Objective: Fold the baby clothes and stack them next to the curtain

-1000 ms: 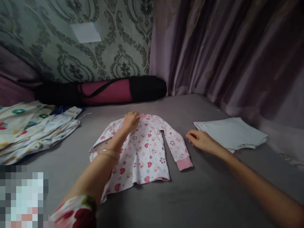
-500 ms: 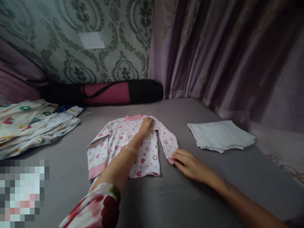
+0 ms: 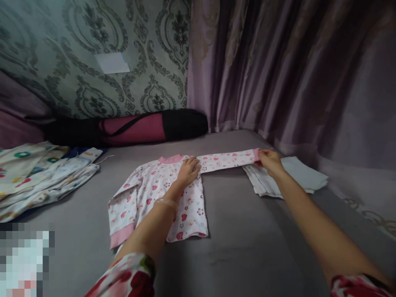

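Note:
A small white long-sleeved shirt with pink hearts, flowers and a pink collar lies spread on the grey bed sheet. My left hand rests flat on its right shoulder, fingers stretched out. My right hand pinches the pink cuff of the right sleeve, which is pulled out straight to the side, above the sheet. The other sleeve hangs down along the shirt's left side. My left forearm hides part of the shirt's front and lower hem.
A stack of folded white cloths lies on the right, partly behind my right hand. Patterned clothes are piled at the left. A long black and maroon bag lies along the wall; purple curtains hang at the back right.
My right hand has raised the right sleeve by its cuff, swinging it up and outward from hanging down to straight sideways. My left hand stays on the shoulder. The view has shifted slightly.

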Demonstrator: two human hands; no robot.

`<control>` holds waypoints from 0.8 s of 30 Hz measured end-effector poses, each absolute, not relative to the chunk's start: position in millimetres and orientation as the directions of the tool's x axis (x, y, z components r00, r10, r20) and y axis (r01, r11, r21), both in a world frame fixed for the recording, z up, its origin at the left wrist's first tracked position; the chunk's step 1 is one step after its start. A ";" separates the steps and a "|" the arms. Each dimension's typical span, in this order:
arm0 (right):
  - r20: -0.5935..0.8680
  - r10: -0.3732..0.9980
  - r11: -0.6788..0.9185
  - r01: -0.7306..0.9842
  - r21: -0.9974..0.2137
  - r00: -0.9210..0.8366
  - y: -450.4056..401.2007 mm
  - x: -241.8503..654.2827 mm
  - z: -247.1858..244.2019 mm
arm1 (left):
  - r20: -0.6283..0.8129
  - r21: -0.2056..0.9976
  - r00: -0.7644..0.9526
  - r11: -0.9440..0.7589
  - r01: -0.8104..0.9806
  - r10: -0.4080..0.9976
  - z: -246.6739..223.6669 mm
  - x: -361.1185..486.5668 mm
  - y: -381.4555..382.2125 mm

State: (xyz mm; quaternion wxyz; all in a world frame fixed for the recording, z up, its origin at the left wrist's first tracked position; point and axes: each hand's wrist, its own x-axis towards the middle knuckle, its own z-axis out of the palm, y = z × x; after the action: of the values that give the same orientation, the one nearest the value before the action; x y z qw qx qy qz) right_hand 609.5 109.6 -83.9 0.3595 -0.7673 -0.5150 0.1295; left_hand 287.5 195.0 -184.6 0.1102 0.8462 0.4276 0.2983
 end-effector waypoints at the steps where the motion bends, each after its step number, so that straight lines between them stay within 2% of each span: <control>1: 0.157 0.872 -0.244 0.690 -0.681 0.463 110.2 611.4 -89.5 | 0.395 0.434 0.466 -0.608 0.665 0.792 -183.8 287.8 194.3; 4: 0.152 0.827 -0.371 0.729 -0.575 0.541 107.3 613.9 -104.9 | 0.346 0.414 0.485 -0.595 0.690 0.803 -181.7 288.9 192.4; 7: 0.151 0.836 -0.447 0.815 -0.369 0.527 102.9 612.5 -113.0 | 0.306 0.398 0.499 -0.585 0.707 0.811 -180.3 290.0 190.2; 10: 0.088 0.862 -0.471 0.853 -0.225 0.499 102.5 609.6 -112.3 | 0.275 0.390 0.505 -0.575 0.719 0.818 -179.3 290.7 188.2; 14: 0.009 0.872 -0.483 0.865 -0.134 0.489 110.0 605.7 -102.2 | 0.226 0.374 0.512 -0.560 0.740 0.828 -177.4 292.1 188.1; 17: 0.049 0.883 -0.467 0.884 -0.019 0.467 118.6 593.9 -94.1 | 0.160 0.380 0.511 -0.530 0.758 0.845 -173.8 293.8 191.7; 19: 0.137 0.921 -0.373 0.927 0.034 0.365 125.1 575.1 -93.8 | 0.095 0.381 0.517 -0.511 0.771 0.851 -169.7 295.1 195.8; 21: 0.183 0.968 -0.182 0.983 0.025 0.174 132.5 545.6 -100.7 | 0.029 0.363 0.525 -0.498 0.787 0.851 -164.5 296.3 200.4; 24: 0.068 0.987 0.154 0.974 -0.166 -0.144 144.4 490.4 -122.7 | -0.059 0.312 0.541 -0.499 0.808 0.839 -156.0 297.1 205.5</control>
State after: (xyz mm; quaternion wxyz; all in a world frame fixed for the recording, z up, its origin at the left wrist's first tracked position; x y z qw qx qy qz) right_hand 490.4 144.4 -122.7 0.0803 -0.6491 -0.7553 0.0411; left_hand 297.1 205.5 -156.0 0.1528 0.8643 0.4766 0.0503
